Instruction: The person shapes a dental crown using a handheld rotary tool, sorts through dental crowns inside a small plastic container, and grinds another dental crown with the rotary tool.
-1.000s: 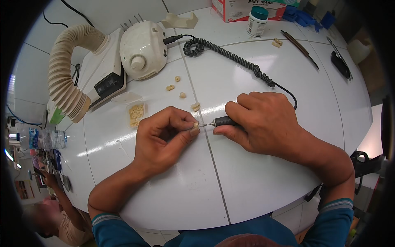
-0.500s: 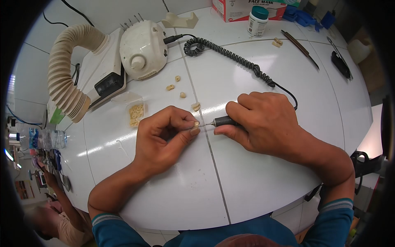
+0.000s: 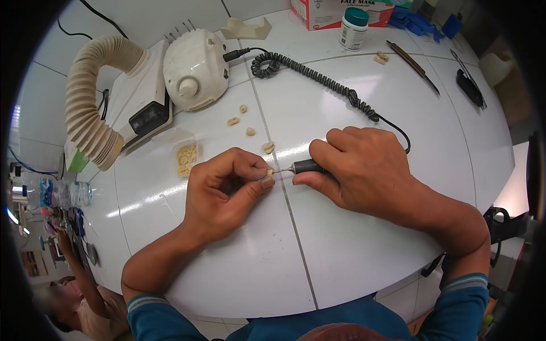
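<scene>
Background arm (image 3: 83, 275) higher, same handpiece (image 3: 306, 166) grip

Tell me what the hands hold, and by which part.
The right hand grips the rotary handpiece by its black body; the left hand pinches a small cream tooth-like piece in its fingertips, exact contact hidden.

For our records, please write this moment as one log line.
left hand: pinches small pale piece; right hand: grips black handpiece; bit: pointed at piece

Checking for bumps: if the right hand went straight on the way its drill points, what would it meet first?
Likely the small cream piece pinched in the left hand. The drill in the right hand points at it, but contact is unclear.
</scene>
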